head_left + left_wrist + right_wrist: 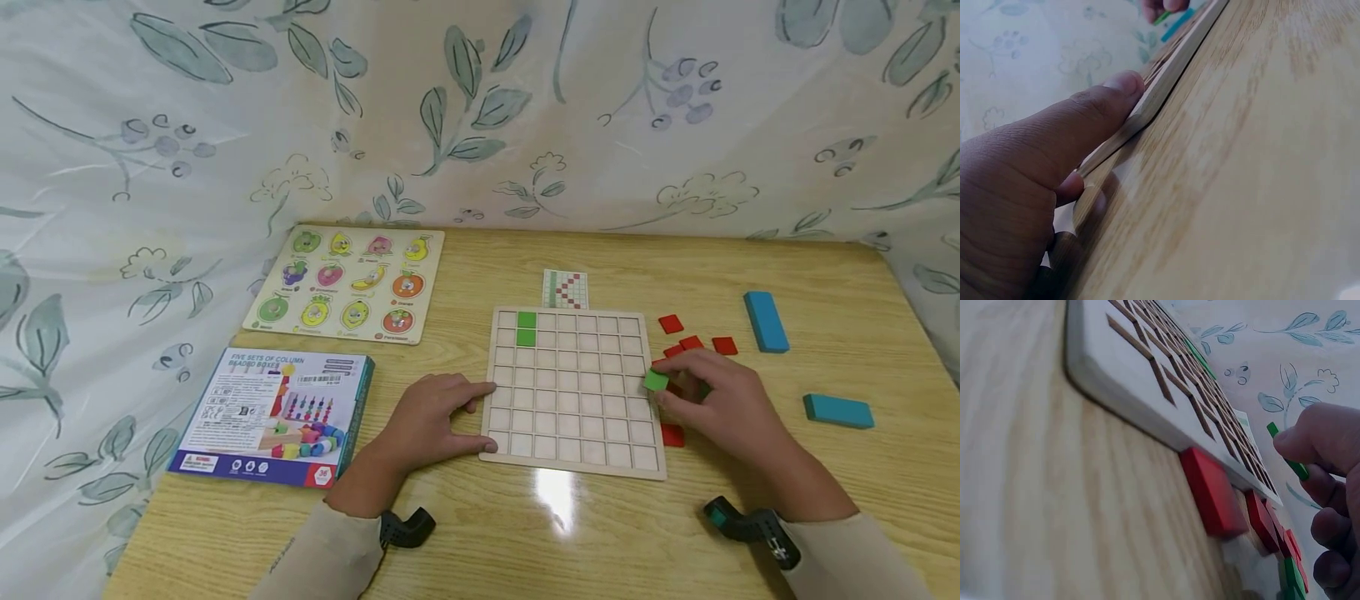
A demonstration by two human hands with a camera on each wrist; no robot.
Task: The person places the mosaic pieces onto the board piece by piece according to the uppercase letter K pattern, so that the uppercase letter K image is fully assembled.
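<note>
A wooden grid board (570,467) lies flat in the middle of the table, with two green square tiles (527,337) in its second column at the top. My left hand (423,423) rests at its left side, forefinger and thumb touching the edge; in the left wrist view the thumb (1094,103) presses the board's rim. Over the right edge, my right hand (723,404) pinches a green tile (656,380) between thumb and forefinger, raised off the table in the right wrist view. Red tiles (672,435) lie beside the board, some hidden under this hand.
Behind the board is a small pattern card (566,289). Two blue blocks (766,322) lie at the right. A fruit puzzle board (341,287) and a beaded-toy box (258,425) occupy the left. More green (1294,578) shows among the red tiles. A patterned cloth (480,125) hangs behind.
</note>
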